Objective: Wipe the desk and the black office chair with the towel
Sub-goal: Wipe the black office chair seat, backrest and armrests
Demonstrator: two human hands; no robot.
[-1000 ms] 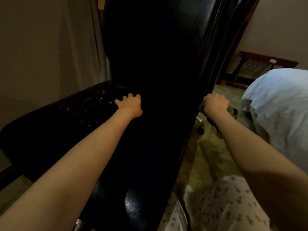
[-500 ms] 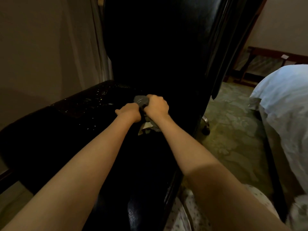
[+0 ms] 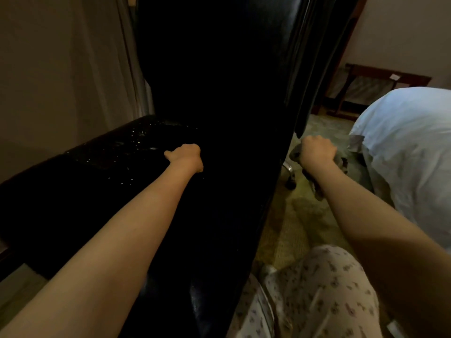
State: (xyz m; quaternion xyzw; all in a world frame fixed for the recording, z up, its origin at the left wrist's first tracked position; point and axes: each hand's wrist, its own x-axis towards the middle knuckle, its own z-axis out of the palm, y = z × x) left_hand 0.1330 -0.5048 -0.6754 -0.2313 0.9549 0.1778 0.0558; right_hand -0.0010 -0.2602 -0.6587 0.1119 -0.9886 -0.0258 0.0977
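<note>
Head view, as I read it: the left hand [image 3: 185, 157] rests on the black office chair [image 3: 219, 93], fingers curled under; I cannot tell whether they grip anything. Just past the chair's right edge, the right hand [image 3: 317, 153] clenches the grey towel [image 3: 294, 154] above the carpet [image 3: 300, 223], near the bed [image 3: 402, 142].

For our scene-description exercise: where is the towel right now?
Head view, right of centre: the right hand grips the grey towel just beside the black office chair's right edge, above the carpet.
</note>
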